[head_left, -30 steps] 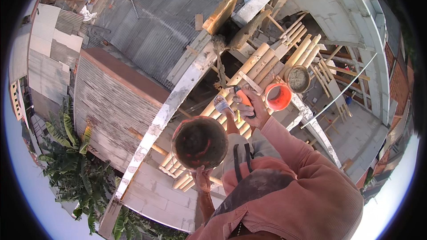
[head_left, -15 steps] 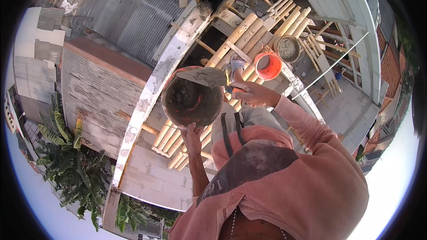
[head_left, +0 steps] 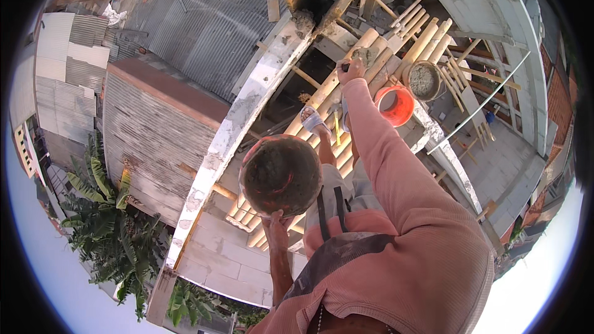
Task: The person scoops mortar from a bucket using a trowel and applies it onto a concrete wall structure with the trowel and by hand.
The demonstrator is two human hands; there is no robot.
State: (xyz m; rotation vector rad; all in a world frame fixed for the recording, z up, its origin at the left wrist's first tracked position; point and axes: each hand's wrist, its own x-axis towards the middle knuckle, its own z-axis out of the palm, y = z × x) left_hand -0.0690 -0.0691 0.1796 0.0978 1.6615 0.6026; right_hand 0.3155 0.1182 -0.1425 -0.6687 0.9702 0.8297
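- Holds the dark mortar bucket [head_left: 250,161] at its near edge with the left hand [head_left: 276,219], closed partway on it, with some fingers hidden; mouth-up toward the view.
- Grips the grey-bladed trowel [head_left: 366,55] by its handle with the right hand [head_left: 351,71], tightly curled, at forward reach.
- Extends the blade above the round poles [head_left: 323,94], beyond the orange bucket [head_left: 405,112] and near the tub [head_left: 406,81] of grey mortar [head_left: 425,80]; cannot tell whether touching the poles.
- Shows only dark smears inside the held bucket; cannot tell how much mix is left.
- Along the white wall top [head_left: 213,154], shows grey patches between paler stretches; looks partly coated, probably unfinished.
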